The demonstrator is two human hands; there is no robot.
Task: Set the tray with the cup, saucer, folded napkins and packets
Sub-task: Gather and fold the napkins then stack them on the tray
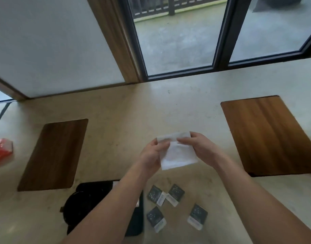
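- We hold a white napkin [177,152] up above the counter [116,110]; both hands meet at its top edge
- Left hand [153,154]: fingers curled, pinching the napkin's upper left corner; the sheet hangs down beside its palm
- Right hand [197,147]: thumb and fingers pinching the top edge, where a strip looks folded over; the lower right of the napkin lies against this hand
- Below the hands, nearer us: four dark packets [175,193] with white ends, lying flat on the counter, loosely grouped, two of them touching
- Under our left forearm: black tray [133,221], largely hidden; something dark and round sits on it, too dim to name
- Left of the left hand: wood board [54,154]; further left, a blurred red box [1,150]
- Right of the right hand: larger wood board [269,134]
- Beyond the hands: window [179,37], well apart
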